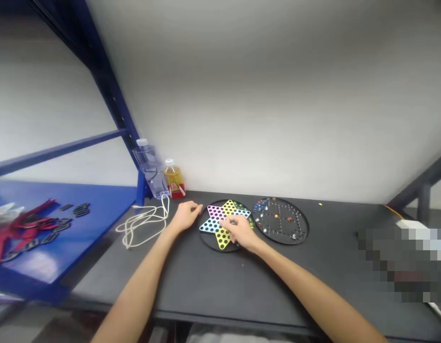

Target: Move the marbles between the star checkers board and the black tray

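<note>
The right hand [240, 231] is over the right side of a star-shaped board [213, 223], its thumb and forefinger brought together near the board's middle; whether a small piece sits between them, I cannot tell. The left hand [186, 214] is just beside the board's left edge, its fingers loosely bent and pointing toward the board; whether it grips anything cannot be made out. The board, patterned in pink, yellow and light blue and dotted with dark holes, lies within a round black rim [210, 247] near the middle of the worktop [206, 286], with some green showing at its right, partly behind the right hand. Just to the right lies a second round black tray [286, 229], bearing small scattered pieces: a blue cluster [260, 206] at its upper left, an orange one [276, 216] near the centre, and whitish ones around. Left of the left hand, a white cable [145, 221] lies in loose loops; behind it a clear bottle [152, 169] and a yellow bottle with a red lower part [174, 178] stand by the wall [277, 119]. Farther left, red straps [30, 224] and black buckles [80, 209] lie on a blue shelf [109, 205]. At far right, a pixelated patch hides what lies there.
</note>
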